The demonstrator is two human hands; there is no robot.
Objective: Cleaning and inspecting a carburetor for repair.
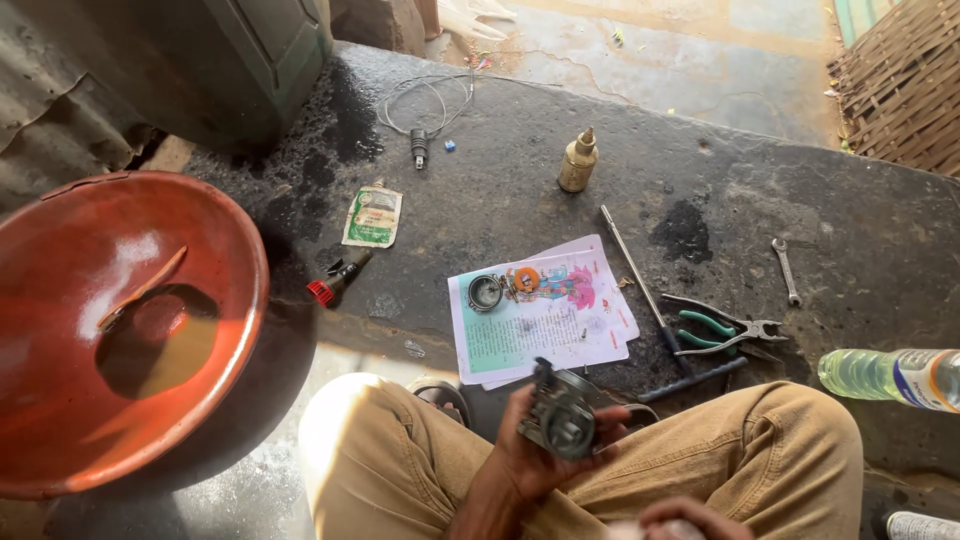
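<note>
Left hand: palm up over the lap, fingers curled around a dark metal carburettor-like part — held firmly, just above the knees.
Right hand: only knuckles show at the bottom edge; can't tell if it is spread or closed, nothing visibly in it.
Paper sheets: flat on the dark slab just ahead of the held part; a round metal ring piece sits on the top-left corner.
Pliers: green handles, right of the paper, touching a long T-handle wrench.
Spanner: small, farther right, apart from the pliers.
Oil bottle: brass-coloured, upright, far side of slab.
Plastic bottle: lying on its side at the right edge.
Red basin: left — dark liquid pooled inside.
</note>
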